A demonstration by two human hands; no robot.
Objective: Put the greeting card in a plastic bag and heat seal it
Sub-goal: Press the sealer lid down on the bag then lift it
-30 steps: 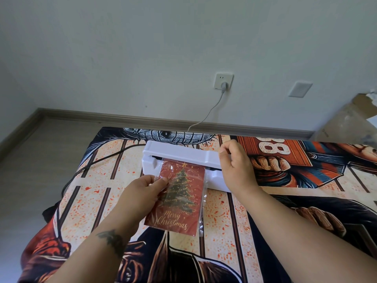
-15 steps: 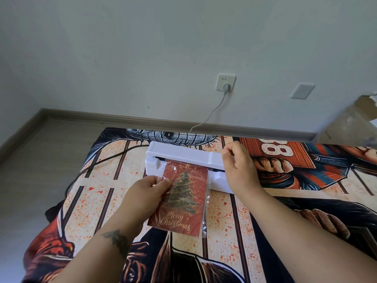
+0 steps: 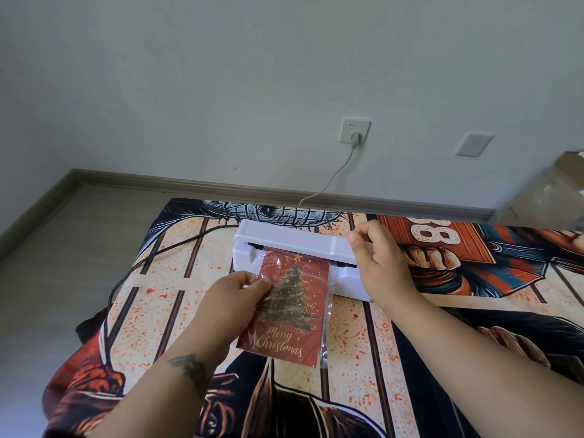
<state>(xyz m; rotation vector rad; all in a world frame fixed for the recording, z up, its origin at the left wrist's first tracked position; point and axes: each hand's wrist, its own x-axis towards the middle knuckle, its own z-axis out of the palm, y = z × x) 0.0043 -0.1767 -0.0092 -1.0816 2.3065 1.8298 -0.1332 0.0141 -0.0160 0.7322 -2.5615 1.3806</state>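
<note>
Red and stiff inside its thin, slippery bag (image 3: 327, 314), the card (image 3: 289, 306) is judged light but prone to sliding, so it is best pinched through the film at the left edge, just where the left hand (image 3: 232, 300) grips it between thumb and fingers; "Merry Christmas" is read in gold below that pinch. Beyond the fingertips the bag's mouth is tucked into the sealer (image 3: 300, 248), over whose lid the right hand (image 3: 377, 257) is held loosely curled, gripping nothing.
</note>
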